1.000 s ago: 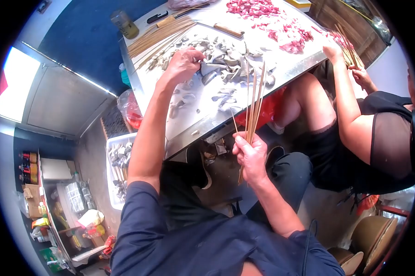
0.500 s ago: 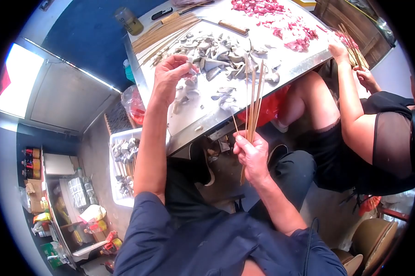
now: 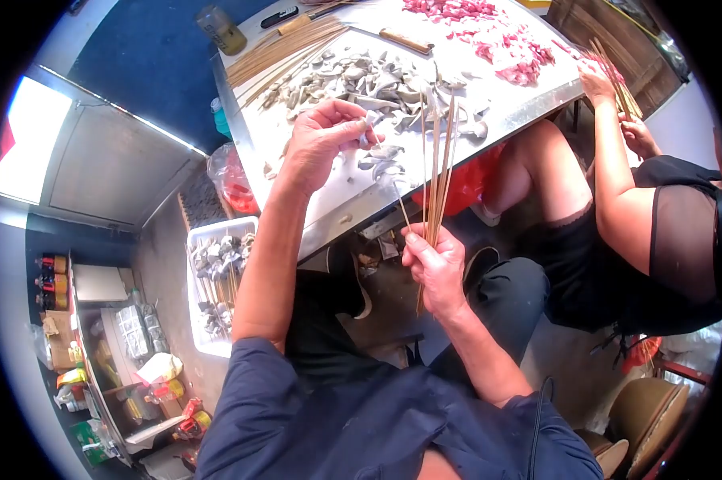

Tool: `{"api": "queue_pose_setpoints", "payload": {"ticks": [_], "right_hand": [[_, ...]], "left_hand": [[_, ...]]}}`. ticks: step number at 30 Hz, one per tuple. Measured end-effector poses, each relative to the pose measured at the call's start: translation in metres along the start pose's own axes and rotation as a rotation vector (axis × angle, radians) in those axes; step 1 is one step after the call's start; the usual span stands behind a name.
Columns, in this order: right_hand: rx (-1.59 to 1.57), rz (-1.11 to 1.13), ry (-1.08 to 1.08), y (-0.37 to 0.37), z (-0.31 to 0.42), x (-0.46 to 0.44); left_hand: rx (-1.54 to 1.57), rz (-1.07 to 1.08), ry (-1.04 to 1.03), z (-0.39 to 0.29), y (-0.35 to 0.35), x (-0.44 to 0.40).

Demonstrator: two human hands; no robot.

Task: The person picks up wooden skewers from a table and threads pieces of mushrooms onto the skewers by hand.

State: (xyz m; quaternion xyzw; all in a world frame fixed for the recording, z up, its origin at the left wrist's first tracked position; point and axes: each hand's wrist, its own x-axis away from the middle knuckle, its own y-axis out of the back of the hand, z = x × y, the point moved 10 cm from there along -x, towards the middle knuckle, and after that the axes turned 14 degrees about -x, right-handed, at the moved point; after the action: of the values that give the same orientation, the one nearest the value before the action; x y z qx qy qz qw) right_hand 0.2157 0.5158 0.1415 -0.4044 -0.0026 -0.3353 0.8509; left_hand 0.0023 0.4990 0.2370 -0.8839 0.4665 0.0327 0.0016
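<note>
My right hand (image 3: 437, 268) is closed around a bundle of thin bamboo skewers (image 3: 438, 172). One skewer leans out of the bundle to the left, with several grey meat-like pieces (image 3: 386, 164) threaded near its tip. Pinched between the thumb and fingers of my left hand (image 3: 325, 144) is a small grey piece (image 3: 372, 120), close to that skewer's tip. Just beyond lies a heap of similar grey pieces (image 3: 361, 80) on the white tabletop (image 3: 321, 204).
Loose skewers (image 3: 289, 52), a wooden-handled tool (image 3: 406, 40) and a jar (image 3: 222, 32) lie at the back. Red meat pieces (image 3: 513, 56) are heaped at right. Another person's hand (image 3: 597, 80) holds skewers there. A white tray (image 3: 209, 344) of filled skewers stands at left.
My left hand has moved right and slightly down, bringing its grey piece from over the table to the threaded skewer's tip. My right hand stays nearly in place.
</note>
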Motion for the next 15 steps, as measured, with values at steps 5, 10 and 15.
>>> {"api": "queue_pose_setpoints", "payload": {"ticks": [5, 10, 15], "right_hand": [[0.001, -0.02, -0.015, 0.001, 0.0, 0.0], [0.002, -0.026, -0.009, 0.001, 0.002, 0.0], [-0.011, -0.028, -0.012, 0.003, 0.001, 0.0]], "left_hand": [[-0.037, 0.004, -0.07, -0.005, -0.005, 0.001], [-0.052, 0.01, -0.169, -0.012, -0.009, 0.001], [-0.123, 0.028, -0.212, -0.011, -0.012, 0.001]]}}
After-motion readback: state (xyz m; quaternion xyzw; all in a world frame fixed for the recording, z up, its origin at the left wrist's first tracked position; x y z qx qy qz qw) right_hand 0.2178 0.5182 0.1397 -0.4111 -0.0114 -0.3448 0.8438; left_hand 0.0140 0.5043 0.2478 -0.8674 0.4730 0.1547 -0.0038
